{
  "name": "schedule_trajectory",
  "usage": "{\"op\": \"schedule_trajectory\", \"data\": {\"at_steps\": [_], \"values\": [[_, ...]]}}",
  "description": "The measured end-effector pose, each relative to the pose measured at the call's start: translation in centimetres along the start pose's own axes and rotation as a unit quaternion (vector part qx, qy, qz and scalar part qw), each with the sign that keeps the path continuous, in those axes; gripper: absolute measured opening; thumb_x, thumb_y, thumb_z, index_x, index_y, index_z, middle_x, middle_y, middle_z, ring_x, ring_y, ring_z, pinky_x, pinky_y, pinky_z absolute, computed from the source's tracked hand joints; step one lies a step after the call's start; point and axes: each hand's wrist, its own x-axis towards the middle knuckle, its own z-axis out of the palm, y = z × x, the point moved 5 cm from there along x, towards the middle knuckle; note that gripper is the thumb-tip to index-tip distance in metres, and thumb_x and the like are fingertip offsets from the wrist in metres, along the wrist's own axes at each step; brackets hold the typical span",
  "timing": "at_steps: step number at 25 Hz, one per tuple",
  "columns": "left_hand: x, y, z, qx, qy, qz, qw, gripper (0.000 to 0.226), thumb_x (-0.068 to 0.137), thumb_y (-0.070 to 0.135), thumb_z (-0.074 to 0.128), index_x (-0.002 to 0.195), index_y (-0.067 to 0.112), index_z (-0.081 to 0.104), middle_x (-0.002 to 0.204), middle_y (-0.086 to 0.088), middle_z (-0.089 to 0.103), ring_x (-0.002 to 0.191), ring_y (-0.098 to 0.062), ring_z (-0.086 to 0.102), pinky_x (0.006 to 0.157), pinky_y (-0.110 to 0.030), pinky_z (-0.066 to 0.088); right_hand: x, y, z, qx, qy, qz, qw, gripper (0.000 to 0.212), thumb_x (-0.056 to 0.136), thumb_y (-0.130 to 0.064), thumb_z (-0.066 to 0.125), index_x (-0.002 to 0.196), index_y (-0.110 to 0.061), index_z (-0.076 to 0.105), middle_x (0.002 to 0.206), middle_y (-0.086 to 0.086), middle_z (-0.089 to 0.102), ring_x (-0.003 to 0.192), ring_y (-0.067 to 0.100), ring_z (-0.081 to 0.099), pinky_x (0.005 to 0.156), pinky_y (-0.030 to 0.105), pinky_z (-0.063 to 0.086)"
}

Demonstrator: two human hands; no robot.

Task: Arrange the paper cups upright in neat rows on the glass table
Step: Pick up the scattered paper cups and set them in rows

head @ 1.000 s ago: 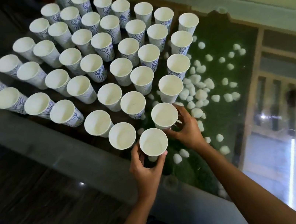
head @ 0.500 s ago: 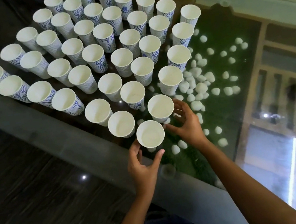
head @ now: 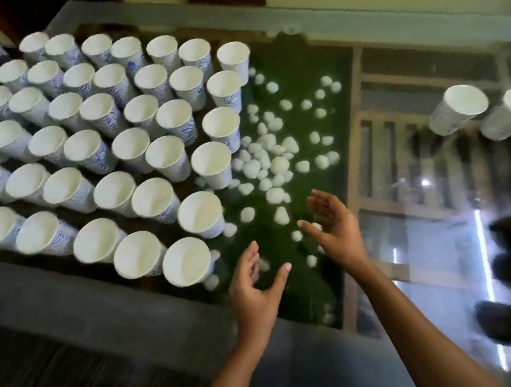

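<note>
Right now I see both hands empty above the near side of the grey-framed glass table: the left hand hovers with loosely spread fingers just right of the nearest white paper cup, not touching it, and the right hand hangs beside it, palm turned inward, fingers relaxed. The white paper cups with blue print stand upright in tight diagonal rows across the table's left half, while a few more blurred cups sit well apart at the right edge. Small white pebbles lie on green under the glass between the two groups.
</note>
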Motion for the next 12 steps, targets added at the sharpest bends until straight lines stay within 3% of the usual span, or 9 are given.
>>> {"op": "schedule_trajectory", "data": {"at_steps": [3,5,8,12], "values": [[2.5,2.5,5.6,0.008,-0.056,0.035,0.998,0.064,0.066,0.01,0.08,0.124,0.007,0.053,0.122,-0.006,0.059,0.112,-0.015,0.057,0.092,-0.029,0.049,0.1,1.3,-5.7,0.022,0.082,0.011,0.996,0.058,0.075,-0.008,0.074,0.127,-0.016,0.049,0.124,0.004,0.058,0.115,0.016,0.056,0.097,0.037,0.049],[3.9,4.4,10.2,0.011,-0.091,0.05,0.995,0.064,0.066,0.011,0.08,0.124,0.007,0.053,0.121,-0.009,0.059,0.11,-0.016,0.058,0.091,-0.027,0.049,0.6,2.1,-9.9,0.034,0.153,0.017,0.987,0.055,0.075,-0.005,0.074,0.124,-0.016,0.05,0.121,0.008,0.059,0.114,0.021,0.058,0.093,0.035,0.05],[5.3,7.4,17.5,-0.002,-0.138,0.064,0.988,0.065,0.067,0.01,0.08,0.125,0.006,0.052,0.123,-0.009,0.058,0.109,-0.013,0.056,0.09,-0.024,0.046,1.8,3.0,-16.1,0.039,0.254,0.023,0.966,0.054,0.075,-0.004,0.074,0.123,-0.013,0.051,0.12,0.009,0.06,0.114,0.022,0.057,0.088,0.026,0.046],[6.8,9.5,26.8,-0.017,-0.202,0.059,0.977,0.067,0.066,0.007,0.08,0.127,0.006,0.05,0.126,-0.011,0.056,0.112,-0.014,0.054,0.094,-0.024,0.043,4.2,3.8,-22.9,0.039,0.369,0.03,0.928,0.056,0.075,-0.008,0.075,0.125,-0.012,0.05,0.124,0.008,0.057,0.116,0.021,0.055,0.095,0.033,0.047]]}}
